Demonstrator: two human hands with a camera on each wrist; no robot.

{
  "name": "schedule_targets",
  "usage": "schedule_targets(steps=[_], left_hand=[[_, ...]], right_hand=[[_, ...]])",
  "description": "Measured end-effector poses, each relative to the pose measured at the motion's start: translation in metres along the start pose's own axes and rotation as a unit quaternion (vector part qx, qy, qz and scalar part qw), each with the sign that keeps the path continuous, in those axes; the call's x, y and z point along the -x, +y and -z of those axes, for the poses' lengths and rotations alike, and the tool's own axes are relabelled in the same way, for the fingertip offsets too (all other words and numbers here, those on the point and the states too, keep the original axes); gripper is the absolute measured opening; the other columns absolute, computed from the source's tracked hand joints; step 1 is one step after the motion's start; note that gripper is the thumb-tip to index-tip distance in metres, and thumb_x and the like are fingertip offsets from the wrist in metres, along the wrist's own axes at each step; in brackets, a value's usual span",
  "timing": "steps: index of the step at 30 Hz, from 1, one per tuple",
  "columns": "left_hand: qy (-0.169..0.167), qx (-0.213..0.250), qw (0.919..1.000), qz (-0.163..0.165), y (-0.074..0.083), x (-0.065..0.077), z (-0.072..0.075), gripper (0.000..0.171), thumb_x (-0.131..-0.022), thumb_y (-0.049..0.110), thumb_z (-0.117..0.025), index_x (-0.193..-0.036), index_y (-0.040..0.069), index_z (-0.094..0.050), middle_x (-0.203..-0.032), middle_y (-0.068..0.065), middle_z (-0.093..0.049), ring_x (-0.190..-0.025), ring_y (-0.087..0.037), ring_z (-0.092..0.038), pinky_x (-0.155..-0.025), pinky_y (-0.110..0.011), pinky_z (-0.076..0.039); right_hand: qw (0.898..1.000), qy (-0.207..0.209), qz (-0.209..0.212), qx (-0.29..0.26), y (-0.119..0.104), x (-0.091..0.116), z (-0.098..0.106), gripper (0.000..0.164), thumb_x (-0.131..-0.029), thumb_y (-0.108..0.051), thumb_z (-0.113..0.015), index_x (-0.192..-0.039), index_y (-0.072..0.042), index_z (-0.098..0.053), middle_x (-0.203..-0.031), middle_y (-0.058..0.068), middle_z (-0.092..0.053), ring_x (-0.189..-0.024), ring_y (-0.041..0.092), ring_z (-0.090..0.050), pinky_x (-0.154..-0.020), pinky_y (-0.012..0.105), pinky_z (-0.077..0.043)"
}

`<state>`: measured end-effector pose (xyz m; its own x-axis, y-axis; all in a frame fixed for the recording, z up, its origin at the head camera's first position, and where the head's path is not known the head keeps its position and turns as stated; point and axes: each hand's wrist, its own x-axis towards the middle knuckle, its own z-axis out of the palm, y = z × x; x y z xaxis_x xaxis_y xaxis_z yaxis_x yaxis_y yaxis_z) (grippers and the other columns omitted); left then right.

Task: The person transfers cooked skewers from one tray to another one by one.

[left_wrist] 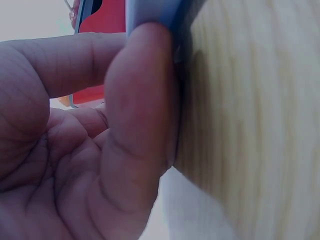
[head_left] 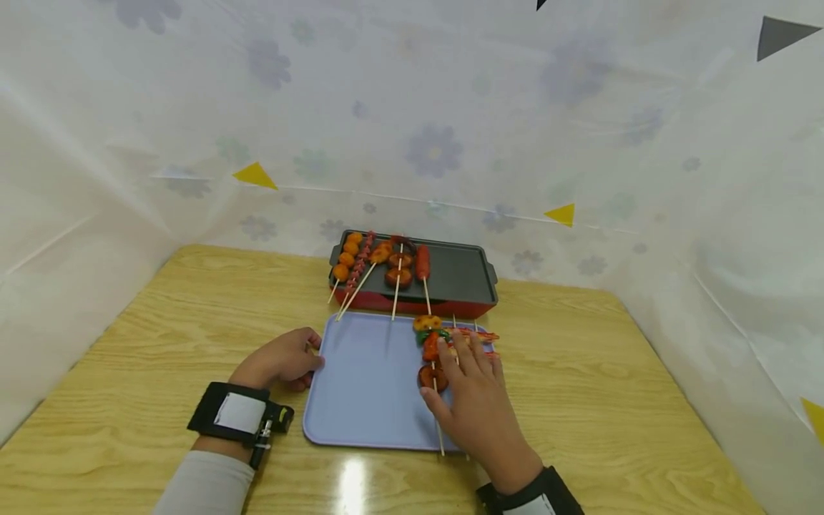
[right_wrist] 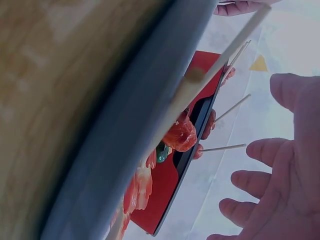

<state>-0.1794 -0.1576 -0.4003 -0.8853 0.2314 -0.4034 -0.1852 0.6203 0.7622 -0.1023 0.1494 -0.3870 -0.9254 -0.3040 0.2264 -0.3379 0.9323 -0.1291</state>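
At the left edge of a light purple tray (head_left: 367, 386), my left hand (head_left: 286, 360) grips the rim. In the left wrist view, the thumb (left_wrist: 137, 85) lies against the tray's edge (left_wrist: 150, 12), close to the tabletop. Over the tray's right side is my right hand (head_left: 473, 400), its fingers spread and nothing held in them; the right wrist view shows the palm apart from the food. Beneath and beside it lie a mixed skewer (head_left: 430, 348) with yellow, green, red and brown pieces, and shrimp-like skewers (head_left: 491, 336), partly hidden by the fingers.
Behind the tray stands a red and black grill (head_left: 453, 275). On its left half are skewers of orange balls (head_left: 341, 272), dark red pieces (head_left: 360, 261), brown rounds (head_left: 398, 277) and a sausage (head_left: 422, 263). A wooden table (head_left: 566, 386) carries everything, with a flowered curtain (head_left: 386, 107) behind.
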Motion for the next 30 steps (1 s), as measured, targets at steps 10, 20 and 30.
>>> schedule_targets(steps=[10, 20, 30], left_hand=[[0.004, 0.013, 0.9999, -0.003, -0.001, 0.0, -0.001, 0.021, -0.096, 0.003, -0.056, -0.114, -0.003, -0.047, -0.074, -0.012, -0.058, -0.061, -0.02, -0.058, -0.055, -0.03, -0.051], [-0.001, 0.013, 0.9999, -0.006, -0.002, 0.001, -0.001, 0.022, -0.097, 0.004, -0.056, -0.115, -0.004, -0.047, -0.074, -0.012, -0.059, -0.061, -0.02, -0.058, -0.055, -0.031, -0.051], [0.004, -0.004, 1.0, -0.007, -0.003, -0.001, -0.001, 0.022, -0.096, 0.005, -0.057, -0.115, -0.002, -0.048, -0.075, -0.013, -0.059, -0.062, -0.021, -0.059, -0.056, -0.031, -0.051]], right_hand=[[1.0, 0.012, 0.005, 0.003, 0.004, -0.001, 0.002, 0.08, -0.093, -0.054, -0.061, -0.153, -0.007, -0.036, -0.16, 0.018, -0.023, -0.147, 0.04, -0.017, -0.11, 0.066, -0.021], [0.999, 0.038, 0.014, -0.002, 0.004, -0.007, 0.008, 0.077, -0.095, -0.05, -0.062, -0.153, -0.008, -0.036, -0.162, 0.018, -0.017, -0.148, 0.041, -0.009, -0.109, 0.068, -0.021], [0.997, 0.057, 0.049, 0.003, -0.001, -0.028, 0.023, 0.075, -0.097, -0.046, -0.06, -0.155, -0.009, -0.03, -0.163, 0.019, -0.01, -0.15, 0.037, -0.004, -0.111, 0.066, -0.019]])
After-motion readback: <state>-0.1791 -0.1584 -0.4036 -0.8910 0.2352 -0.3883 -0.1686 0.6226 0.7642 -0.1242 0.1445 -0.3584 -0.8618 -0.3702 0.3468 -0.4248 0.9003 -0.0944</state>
